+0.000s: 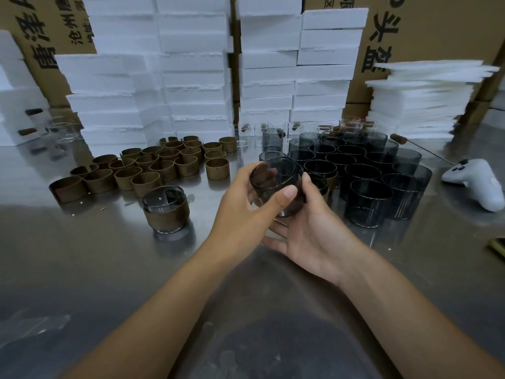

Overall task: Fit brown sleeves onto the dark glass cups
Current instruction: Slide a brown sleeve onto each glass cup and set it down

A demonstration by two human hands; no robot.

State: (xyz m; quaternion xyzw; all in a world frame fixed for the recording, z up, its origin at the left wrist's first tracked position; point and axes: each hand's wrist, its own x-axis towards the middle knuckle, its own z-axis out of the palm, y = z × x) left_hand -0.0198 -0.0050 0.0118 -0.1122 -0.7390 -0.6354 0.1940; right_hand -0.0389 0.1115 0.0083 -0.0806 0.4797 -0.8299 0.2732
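My left hand (246,198) and my right hand (308,231) both hold one dark glass cup (276,179), tilted above the metal table (82,269). A brown sleeve band shows low on that cup, partly hidden by my fingers. One cup wearing a brown sleeve (166,210) stands on the table to the left. Several loose brown sleeves (153,165) lie behind it. Several bare dark glass cups (366,173) stand in a cluster to the right.
Stacks of white foam boxes (196,77) and cardboard cartons line the back. A pile of thin foam sheets (420,99) stands at the back right. A white controller (476,183) lies at the right edge. Clear glass cups (262,135) stand behind the dark ones.
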